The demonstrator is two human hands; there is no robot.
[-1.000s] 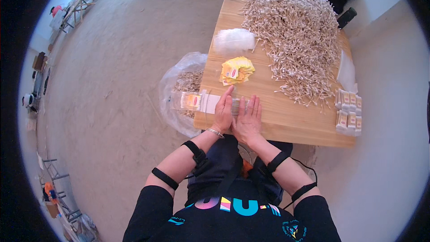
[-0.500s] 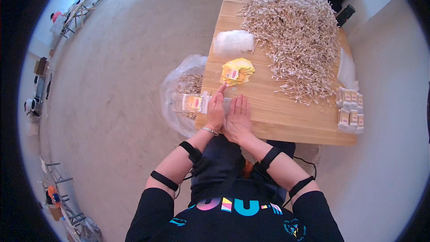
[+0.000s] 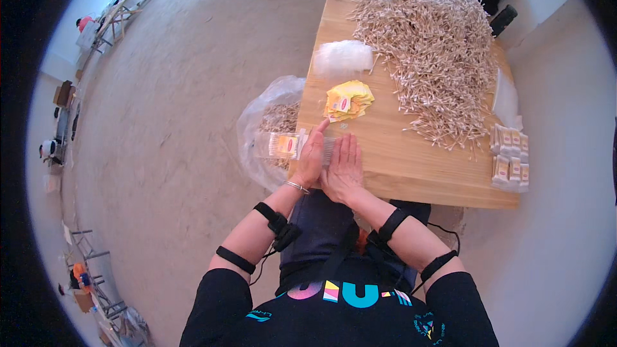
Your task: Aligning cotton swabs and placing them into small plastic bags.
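Near the front left of the wooden table (image 3: 437, 183), a small row of cotton swabs (image 3: 328, 148) lies between my hands. My left hand (image 3: 311, 157) stands on its edge along the row, fingers stretched out. Flat on the other side is my right hand (image 3: 344, 170), its straight fingers over or against the swabs. Just left of my left hand, a clear pouch of swabs with a yellow card (image 3: 283, 145) reaches past the table edge. A pile of yellow cards (image 3: 350, 99) sits beyond my fingertips. Both palms' undersides are hidden.
A large heap of loose cotton swabs (image 3: 427, 45) covers the far right of the table. Clear plastic sleeves (image 3: 344, 58) lie at the left edge. Several filled packs (image 3: 511, 154) stand at the right edge. Below the left side, a clear bag (image 3: 252, 115) holds more swabs.
The whole view has shifted slightly, so the table appears a little further right. My hands keep nearly the same pose around the row of swabs.
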